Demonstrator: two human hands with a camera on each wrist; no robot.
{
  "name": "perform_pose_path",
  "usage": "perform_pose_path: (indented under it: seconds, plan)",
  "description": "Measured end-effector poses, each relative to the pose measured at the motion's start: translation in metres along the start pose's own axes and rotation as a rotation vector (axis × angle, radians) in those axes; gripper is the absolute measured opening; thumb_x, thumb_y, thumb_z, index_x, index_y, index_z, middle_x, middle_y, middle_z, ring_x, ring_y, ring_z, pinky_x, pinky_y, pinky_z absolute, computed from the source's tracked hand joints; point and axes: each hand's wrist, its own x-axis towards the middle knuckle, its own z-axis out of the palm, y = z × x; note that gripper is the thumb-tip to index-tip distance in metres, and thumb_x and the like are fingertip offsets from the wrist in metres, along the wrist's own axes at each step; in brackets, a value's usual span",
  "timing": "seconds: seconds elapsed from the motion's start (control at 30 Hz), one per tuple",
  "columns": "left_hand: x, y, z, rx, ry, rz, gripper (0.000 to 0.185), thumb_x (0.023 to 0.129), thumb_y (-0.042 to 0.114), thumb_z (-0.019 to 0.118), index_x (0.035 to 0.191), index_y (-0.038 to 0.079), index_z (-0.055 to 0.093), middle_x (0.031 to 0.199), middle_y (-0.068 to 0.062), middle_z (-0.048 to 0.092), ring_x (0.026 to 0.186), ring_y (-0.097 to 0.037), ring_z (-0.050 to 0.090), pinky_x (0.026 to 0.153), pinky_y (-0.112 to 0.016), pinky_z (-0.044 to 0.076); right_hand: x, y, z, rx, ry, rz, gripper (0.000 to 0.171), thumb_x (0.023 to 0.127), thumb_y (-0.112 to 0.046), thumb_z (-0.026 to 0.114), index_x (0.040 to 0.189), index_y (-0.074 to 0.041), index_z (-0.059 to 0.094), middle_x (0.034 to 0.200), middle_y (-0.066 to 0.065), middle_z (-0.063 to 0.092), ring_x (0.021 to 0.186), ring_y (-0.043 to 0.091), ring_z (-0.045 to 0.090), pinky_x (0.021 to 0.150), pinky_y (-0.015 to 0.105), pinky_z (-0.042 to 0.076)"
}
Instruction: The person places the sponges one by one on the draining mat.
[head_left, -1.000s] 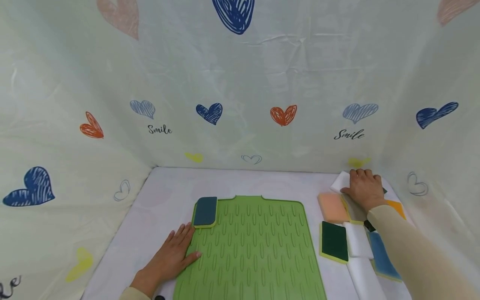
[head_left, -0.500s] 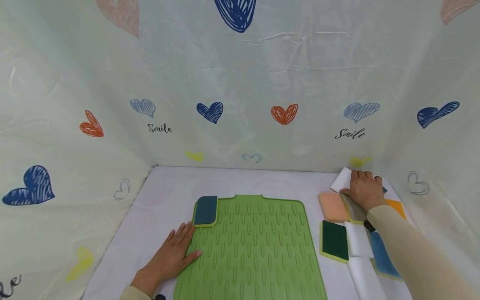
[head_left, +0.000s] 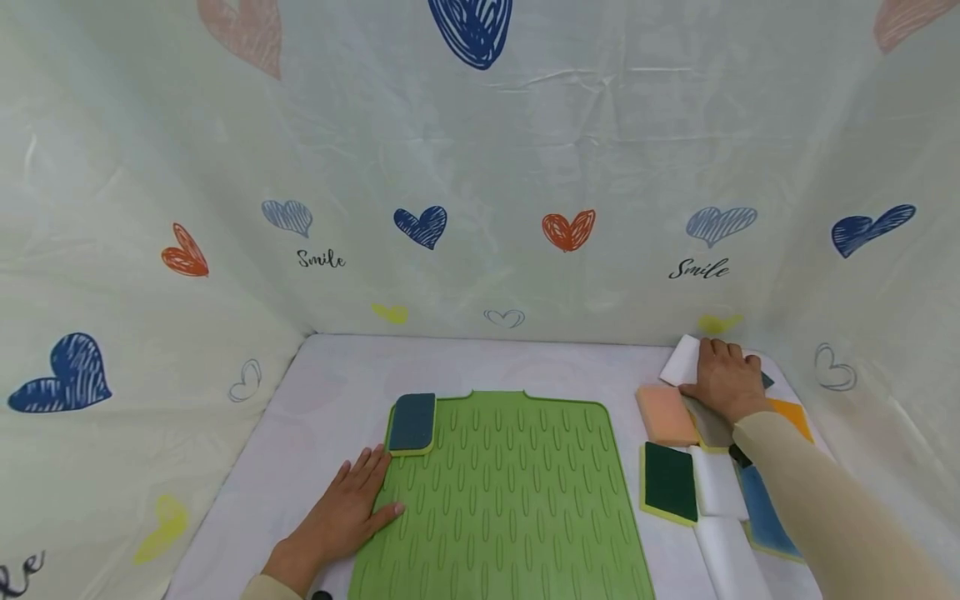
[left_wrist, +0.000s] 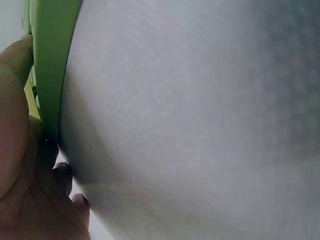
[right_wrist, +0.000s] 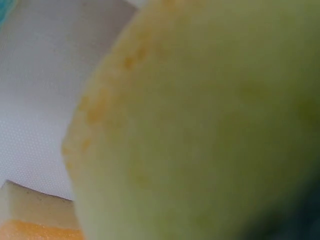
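Observation:
My left hand (head_left: 352,500) lies flat on the white table, fingers straight, thumb touching the left edge of the green ribbed mat (head_left: 510,492). In the left wrist view the mat edge (left_wrist: 47,60) runs beside my hand (left_wrist: 20,150). A dark blue sponge (head_left: 412,422) with a yellow base sits on the mat's far left corner. My right hand (head_left: 723,379) reaches to the far right corner, fingers curled over a white sponge (head_left: 681,360), which looks tilted. The right wrist view is filled by a blurred yellow-green sponge (right_wrist: 210,130).
Beside the mat on the right lie several sponges: peach (head_left: 663,414), dark green (head_left: 667,482), white (head_left: 716,481), blue (head_left: 761,512) and orange (head_left: 791,414). Heart-printed cloth walls (head_left: 480,208) close the table on three sides.
My right hand has shifted slightly towards the back wall and the white sponge under it has tipped up a little. The left hand has not moved.

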Motion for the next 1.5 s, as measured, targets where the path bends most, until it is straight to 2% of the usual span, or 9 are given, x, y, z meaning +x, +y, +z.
perform_pose_path:
  seconds: [0.13, 0.27, 0.5, 0.67, 0.8, 0.93, 1.1, 1.3, 1.5]
  plan:
    - [-0.002, 0.001, -0.001, -0.01, 0.001, -0.002, 0.084, 0.106, 0.054, 0.057, 0.162, -0.004, 0.035, 0.171, -0.024, 0.029, 0.159, -0.046, 0.025, 0.125, -0.068, 0.025, 0.0, -0.003, 0.001, -0.016, 0.005, 0.001, 0.094, 0.082, -0.039, 0.09, 0.136, 0.017, 0.036, 0.129, 0.041, 0.047, 0.113, 0.055, 0.044, 0.092, 0.073, 0.041]
    - [-0.002, 0.001, 0.001, -0.012, 0.005, 0.001, 0.084, 0.106, 0.054, 0.057, 0.162, -0.004, 0.035, 0.171, -0.024, 0.03, 0.159, -0.046, 0.025, 0.125, -0.068, 0.024, 0.0, -0.002, 0.004, -0.046, 0.054, -0.007, 0.095, 0.081, -0.04, 0.089, 0.133, 0.017, 0.034, 0.122, 0.04, 0.046, 0.108, 0.053, 0.044, 0.088, 0.069, 0.043]
    - [-0.002, -0.002, 0.003, -0.003, 0.004, 0.002, 0.085, 0.106, 0.055, 0.056, 0.162, -0.004, 0.034, 0.171, -0.023, 0.029, 0.159, -0.046, 0.025, 0.125, -0.067, 0.025, -0.003, -0.004, 0.002, -0.061, 0.168, -0.044, 0.101, 0.073, -0.044, 0.094, 0.133, 0.011, 0.033, 0.122, 0.034, 0.044, 0.11, 0.052, 0.044, 0.095, 0.07, 0.043]
    - [-0.002, -0.002, 0.002, -0.005, -0.001, -0.006, 0.086, 0.106, 0.056, 0.056, 0.163, -0.004, 0.034, 0.171, -0.024, 0.029, 0.159, -0.046, 0.024, 0.126, -0.067, 0.024, -0.005, -0.014, -0.008, -0.056, 0.221, -0.122, 0.101, 0.074, -0.043, 0.093, 0.137, 0.009, 0.033, 0.127, 0.032, 0.043, 0.114, 0.05, 0.043, 0.097, 0.069, 0.043]
    - [-0.002, -0.002, 0.001, -0.004, -0.002, -0.012, 0.086, 0.105, 0.056, 0.057, 0.163, -0.003, 0.033, 0.171, -0.024, 0.029, 0.159, -0.046, 0.024, 0.126, -0.067, 0.024, -0.006, -0.027, -0.018, -0.113, 0.249, -0.214, 0.102, 0.077, -0.045, 0.09, 0.14, 0.009, 0.031, 0.13, 0.032, 0.043, 0.116, 0.048, 0.043, 0.093, 0.066, 0.045]
    - [-0.003, -0.002, 0.0, -0.008, -0.003, -0.015, 0.086, 0.105, 0.056, 0.057, 0.163, -0.004, 0.033, 0.171, -0.024, 0.028, 0.159, -0.046, 0.024, 0.126, -0.067, 0.023, -0.008, -0.044, -0.027, -0.144, 0.285, -0.299, 0.103, 0.08, -0.046, 0.088, 0.143, 0.011, 0.031, 0.134, 0.033, 0.044, 0.118, 0.049, 0.046, 0.094, 0.065, 0.047]
    - [-0.003, -0.001, -0.002, -0.012, 0.001, -0.008, 0.086, 0.106, 0.055, 0.056, 0.163, -0.004, 0.032, 0.171, -0.024, 0.028, 0.159, -0.045, 0.023, 0.126, -0.068, 0.023, -0.009, -0.065, -0.03, -0.123, 0.314, -0.349, 0.108, 0.077, -0.048, 0.09, 0.146, 0.011, 0.032, 0.139, 0.033, 0.044, 0.124, 0.05, 0.046, 0.101, 0.065, 0.045]
    - [-0.002, -0.002, -0.001, -0.019, 0.007, -0.001, 0.086, 0.106, 0.056, 0.056, 0.163, -0.004, 0.032, 0.171, -0.024, 0.027, 0.159, -0.046, 0.023, 0.126, -0.068, 0.023, -0.011, -0.094, -0.029, -0.101, 0.368, -0.422, 0.109, 0.073, -0.052, 0.089, 0.146, 0.011, 0.037, 0.137, 0.032, 0.049, 0.123, 0.05, 0.051, 0.101, 0.066, 0.047]
    - [0.0, -0.002, 0.003, -0.035, 0.034, 0.022, 0.085, 0.105, 0.053, 0.06, 0.162, -0.005, 0.035, 0.17, -0.025, 0.029, 0.158, -0.048, 0.026, 0.125, -0.069, 0.023, -0.017, -0.125, -0.032, -0.079, 0.303, -0.442, 0.112, 0.079, -0.056, 0.088, 0.152, 0.008, 0.033, 0.144, 0.031, 0.047, 0.131, 0.049, 0.048, 0.109, 0.065, 0.043]
